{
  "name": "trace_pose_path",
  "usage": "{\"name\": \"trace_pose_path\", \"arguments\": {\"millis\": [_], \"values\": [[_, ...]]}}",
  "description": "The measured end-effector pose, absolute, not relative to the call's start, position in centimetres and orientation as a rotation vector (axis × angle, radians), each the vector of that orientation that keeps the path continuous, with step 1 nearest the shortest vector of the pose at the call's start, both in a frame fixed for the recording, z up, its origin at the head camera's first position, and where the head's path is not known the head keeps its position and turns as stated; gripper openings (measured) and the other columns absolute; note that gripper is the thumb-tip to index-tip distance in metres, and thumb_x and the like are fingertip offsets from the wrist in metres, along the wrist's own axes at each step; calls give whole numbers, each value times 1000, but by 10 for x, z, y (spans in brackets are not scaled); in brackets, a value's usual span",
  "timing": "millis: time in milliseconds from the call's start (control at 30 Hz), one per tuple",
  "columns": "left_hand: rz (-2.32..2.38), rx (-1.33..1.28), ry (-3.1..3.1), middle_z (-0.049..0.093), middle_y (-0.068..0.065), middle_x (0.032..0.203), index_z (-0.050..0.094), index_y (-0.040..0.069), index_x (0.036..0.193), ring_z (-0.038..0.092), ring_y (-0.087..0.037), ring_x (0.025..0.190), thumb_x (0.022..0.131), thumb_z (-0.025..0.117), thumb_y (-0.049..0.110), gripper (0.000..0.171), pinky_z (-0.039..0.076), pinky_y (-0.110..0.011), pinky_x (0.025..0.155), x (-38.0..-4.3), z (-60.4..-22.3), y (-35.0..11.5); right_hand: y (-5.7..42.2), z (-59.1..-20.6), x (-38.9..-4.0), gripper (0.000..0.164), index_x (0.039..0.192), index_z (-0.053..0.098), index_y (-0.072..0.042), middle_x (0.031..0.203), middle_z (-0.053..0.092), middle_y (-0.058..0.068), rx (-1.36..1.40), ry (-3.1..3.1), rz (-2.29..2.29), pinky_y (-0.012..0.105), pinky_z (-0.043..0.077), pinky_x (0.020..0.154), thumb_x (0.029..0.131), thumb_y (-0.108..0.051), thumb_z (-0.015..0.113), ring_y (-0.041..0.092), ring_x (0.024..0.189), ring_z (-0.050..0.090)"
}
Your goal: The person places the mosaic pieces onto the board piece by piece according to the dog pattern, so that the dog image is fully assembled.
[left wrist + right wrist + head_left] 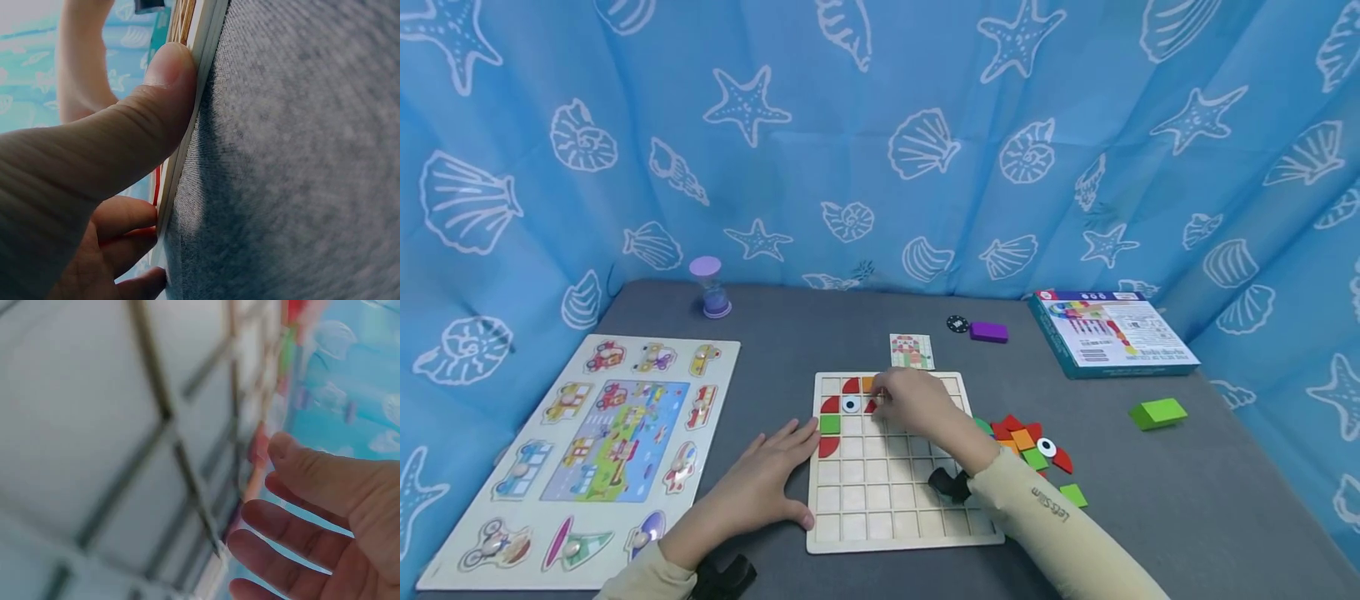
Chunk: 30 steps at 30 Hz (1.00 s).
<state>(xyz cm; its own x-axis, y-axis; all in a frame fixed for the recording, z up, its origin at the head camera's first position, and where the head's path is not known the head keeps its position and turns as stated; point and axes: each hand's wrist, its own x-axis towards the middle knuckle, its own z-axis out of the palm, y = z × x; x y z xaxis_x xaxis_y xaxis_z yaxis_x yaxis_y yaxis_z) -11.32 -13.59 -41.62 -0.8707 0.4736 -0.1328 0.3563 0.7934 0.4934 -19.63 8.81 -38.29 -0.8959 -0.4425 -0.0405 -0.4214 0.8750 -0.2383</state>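
Note:
A wooden grid board (867,527) lies in front of me. In its upper left cells sit red quarter-round pieces (829,447), a green square (830,424), a white eye tile (851,405) and an orange piece (868,384). My left hand (767,479) rests against the board's left edge, fingers spread, with the thumb (169,69) on the rim in the left wrist view. My right hand (921,406) reaches over the upper rows, fingertips down by the orange piece and a red one. In the right wrist view its fingers (281,525) are apart and loosely bent.
Loose coloured pieces (1011,433) lie right of the board. A pattern card (912,352) lies behind it, near a purple block (988,332). A vehicle puzzle (715,375) is at left, an hourglass (713,292) behind. A box (1120,333) and green block (1157,413) are at right.

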Motion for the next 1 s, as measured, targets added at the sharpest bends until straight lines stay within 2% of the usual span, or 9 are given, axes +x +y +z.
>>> {"name": "trace_pose_path", "arguments": {"millis": [133, 267, 433, 567, 767, 1000], "values": [[695, 663, 2742, 25, -1, 145, 36, 10, 136, 17, -28, 134, 51, 78, 49, 103, 15, -62, 98, -112, -417, -137, 118, -365, -186, 22, 97, 66, -17, 82, 60, -4, -607, 2979, -452, 28, 42, 59, 76, -22, 70, 10, 70, 51], [696, 673, 2743, 25, 1, 146, 36, 11, 137, 17, -27, 134, 52, 78, 48, 102, 15, -62, 98, -112, -416, -138, 170, -356, -169, 28, 102, 65, -13, 90, 61, 1, -500, 3017, -537, 28, 43, 61, 75, -19, 70, 13, 74, 52], [691, 670, 2741, 24, 1, 146, 36, 11, 137, 17, -27, 134, 51, 78, 50, 103, 15, -62, 98, -114, -417, -139, 234, -361, -146, 23, 96, 65, -11, 90, 61, 4, -277, 3016, -486, 32, 47, 61, 75, -17, 70, 17, 77, 54], [690, 668, 2745, 24, 0, 146, 36, 12, 137, 17, -27, 134, 51, 77, 50, 103, 15, -62, 98, -113, -418, -140, 266, -369, -135, 22, 92, 65, -10, 87, 58, 4, -151, 2920, -418, 35, 47, 64, 73, -19, 72, 17, 74, 52], [712, 682, 2742, 25, 0, 146, 36, 11, 137, 17, -27, 134, 52, 77, 51, 102, 15, -62, 98, -112, -419, -139, 287, -378, -132, 25, 91, 65, -12, 93, 54, 6, -96, 2911, -397, 35, 46, 63, 69, -20, 75, 18, 73, 48], [698, 685, 2748, 24, 1, 146, 35, 12, 137, 17, -27, 134, 51, 76, 52, 103, 16, -62, 98, -112, -420, -139, 282, -385, -137, 22, 93, 64, -9, 79, 53, 1, -122, 2899, -396, 30, 41, 60, 75, -18, 69, 16, 69, 46]]}}
